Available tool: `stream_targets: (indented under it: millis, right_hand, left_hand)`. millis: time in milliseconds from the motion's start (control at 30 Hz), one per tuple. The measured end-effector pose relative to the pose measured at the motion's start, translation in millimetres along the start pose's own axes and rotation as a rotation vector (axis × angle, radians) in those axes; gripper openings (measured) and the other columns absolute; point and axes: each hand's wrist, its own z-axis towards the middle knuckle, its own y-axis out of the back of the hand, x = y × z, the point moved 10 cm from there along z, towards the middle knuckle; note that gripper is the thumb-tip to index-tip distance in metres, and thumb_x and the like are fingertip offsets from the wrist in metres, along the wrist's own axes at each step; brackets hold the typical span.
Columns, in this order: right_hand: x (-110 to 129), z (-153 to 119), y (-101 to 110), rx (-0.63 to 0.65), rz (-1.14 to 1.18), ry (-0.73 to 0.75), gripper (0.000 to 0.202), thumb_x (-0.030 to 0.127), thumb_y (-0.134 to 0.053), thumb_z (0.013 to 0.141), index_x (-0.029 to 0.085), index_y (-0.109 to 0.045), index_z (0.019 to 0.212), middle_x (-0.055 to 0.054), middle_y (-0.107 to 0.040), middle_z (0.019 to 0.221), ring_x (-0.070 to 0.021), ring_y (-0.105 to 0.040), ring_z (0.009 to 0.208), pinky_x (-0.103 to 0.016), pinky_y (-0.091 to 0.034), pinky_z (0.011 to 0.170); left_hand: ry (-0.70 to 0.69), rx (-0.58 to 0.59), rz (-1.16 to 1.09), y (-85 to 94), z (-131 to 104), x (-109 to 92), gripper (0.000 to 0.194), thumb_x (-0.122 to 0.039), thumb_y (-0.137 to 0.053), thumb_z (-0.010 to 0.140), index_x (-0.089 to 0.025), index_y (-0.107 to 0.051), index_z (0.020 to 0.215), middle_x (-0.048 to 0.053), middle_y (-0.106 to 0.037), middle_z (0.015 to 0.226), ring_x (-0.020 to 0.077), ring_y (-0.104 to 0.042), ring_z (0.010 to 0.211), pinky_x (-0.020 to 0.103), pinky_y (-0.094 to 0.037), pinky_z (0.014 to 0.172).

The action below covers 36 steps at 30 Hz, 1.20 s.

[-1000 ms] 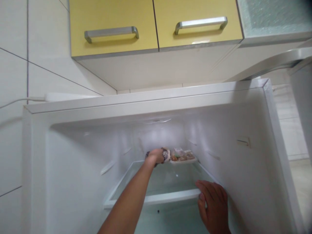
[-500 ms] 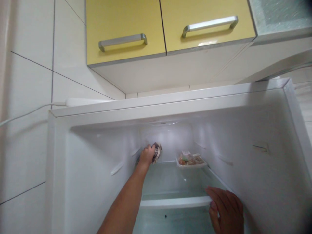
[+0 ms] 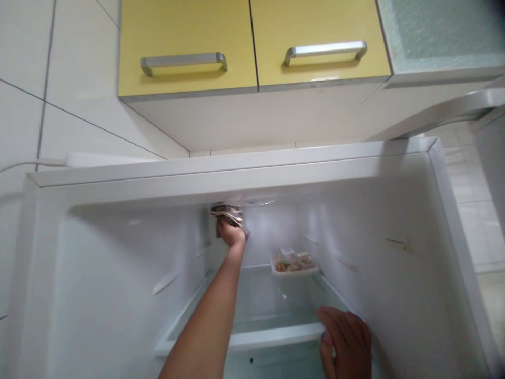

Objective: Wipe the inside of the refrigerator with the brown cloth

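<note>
Deep inside the refrigerator (image 3: 221, 160), my left hand (image 3: 229, 231) presses a crumpled dark cloth (image 3: 229, 211) with pale edging against the upper left of the back wall, just under the ceiling. Its fingers are closed on the cloth and partly hidden by it. My right hand (image 3: 347, 342) rests at the right front end of the glass shelf (image 3: 272, 300), its fingers lying over the white front edge. The right thumb hangs below the edge, and I see nothing held in that hand.
A wrapped white tray of food (image 3: 294, 266) sits on the shelf at the back right. Yellow cabinets (image 3: 189, 31) with metal handles hang above the refrigerator. A white cord (image 3: 23, 164) runs along the left wall, and the door (image 3: 489, 142) stands open at right.
My left hand has moved the cloth from the lower left back corner up the back wall toward the ceiling. My right hand stays at the shelf edge. The view has shifted slightly.
</note>
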Motion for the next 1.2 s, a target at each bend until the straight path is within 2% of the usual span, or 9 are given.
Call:
stream_targets:
  millis: [167,333,467,567,733,933,1000,1067,1200]
  right_hand:
    - [-5,-2,-2,-0.018,0.039,-0.109,0.032,0.014,-0.042,0.087,0.023,-0.06,0.112,-0.006,-0.073,0.1,-0.023,-0.065,0.095,-0.046,-0.04,0.095]
    - [-3,-1,-2,-0.027,0.013,-0.041,0.031,0.015,-0.046,0.084,0.022,-0.062,0.11,-0.006,-0.073,0.099,-0.0227,-0.065,0.093,-0.044,-0.041,0.092]
    - [0,1,-2,0.006,-0.021,0.007,0.034,0.014,-0.048,0.083,0.022,-0.062,0.113,-0.004,-0.074,0.101,-0.0215,-0.064,0.094,-0.042,-0.04,0.093]
    - [-1,3,0,0.022,-0.019,-0.026,0.036,0.012,-0.047,0.083,0.022,-0.061,0.115,-0.004,-0.073,0.102,-0.0216,-0.063,0.096,-0.043,-0.039,0.096]
    - [1,8,4,0.068,0.001,-0.033,0.034,0.013,-0.048,0.085,0.022,-0.06,0.115,-0.003,-0.072,0.103,-0.0207,-0.062,0.095,-0.042,-0.041,0.095]
    - [4,22,13,0.153,0.037,-0.132,0.035,0.011,-0.048,0.088,0.022,-0.059,0.118,-0.005,-0.07,0.109,-0.0219,-0.064,0.101,-0.046,-0.048,0.097]
    - [7,25,21,0.165,0.034,-0.169,0.037,0.015,-0.049,0.09,0.022,-0.057,0.125,-0.008,-0.069,0.116,-0.0245,-0.063,0.109,-0.049,-0.05,0.098]
    - [13,29,30,0.183,0.023,-0.166,0.041,0.017,-0.051,0.09,0.021,-0.054,0.13,-0.01,-0.067,0.123,-0.0267,-0.061,0.117,-0.049,-0.053,0.097]
    - [25,41,51,0.272,-0.017,-0.159,0.042,0.011,-0.052,0.084,0.019,-0.056,0.125,-0.012,-0.065,0.127,-0.0277,-0.06,0.119,-0.046,-0.057,0.096]
  left_hand:
    - [-0.221,0.18,-0.149,-51.0,-40,-70,0.045,-0.011,-0.041,0.089,-0.017,-0.053,0.132,0.017,-0.029,0.161,0.0338,-0.022,0.151,0.056,-0.024,0.12]
    - [-0.508,0.477,-0.351,-96.6,-103,-143,0.048,-0.006,-0.051,0.081,-0.027,-0.064,0.122,0.007,-0.042,0.158,0.0277,-0.025,0.151,0.053,-0.011,0.125]
    - [-0.431,0.639,-0.548,-114.4,-121,-162,0.047,-0.009,-0.051,0.08,-0.022,-0.063,0.123,0.011,-0.045,0.155,0.0294,-0.028,0.15,0.053,-0.018,0.124]
    - [-0.276,0.813,-0.746,-120.2,-129,-162,0.041,-0.02,-0.054,0.082,-0.019,-0.062,0.122,0.014,-0.063,0.135,0.0286,-0.054,0.13,0.047,-0.041,0.112]
    - [-0.007,1.019,-1.102,-106.1,-148,-154,0.05,-0.048,-0.047,0.087,-0.02,-0.056,0.128,0.012,-0.069,0.124,0.0227,-0.07,0.102,0.04,-0.058,0.085]
    - [0.134,1.094,-1.402,-57.3,-193,-151,0.047,-0.048,-0.054,0.083,-0.02,-0.062,0.12,0.011,-0.07,0.125,0.0241,-0.066,0.114,0.041,-0.054,0.098]
    - [0.08,1.123,-1.466,-37.3,-215,-160,0.05,-0.047,-0.06,0.081,-0.02,-0.062,0.123,0.01,-0.069,0.128,0.0271,-0.06,0.125,0.047,-0.048,0.108]
    - [-0.103,1.124,-1.45,-17.1,-233,-175,0.063,-0.045,-0.07,0.076,-0.022,-0.056,0.133,0.01,-0.062,0.14,0.0292,-0.047,0.139,0.053,-0.036,0.118]
    - [-0.449,1.003,-1.193,0.1,-246,-198,0.095,-0.041,-0.077,0.072,-0.022,-0.03,0.153,0.012,-0.021,0.167,0.0281,-0.006,0.156,0.05,-0.006,0.128]
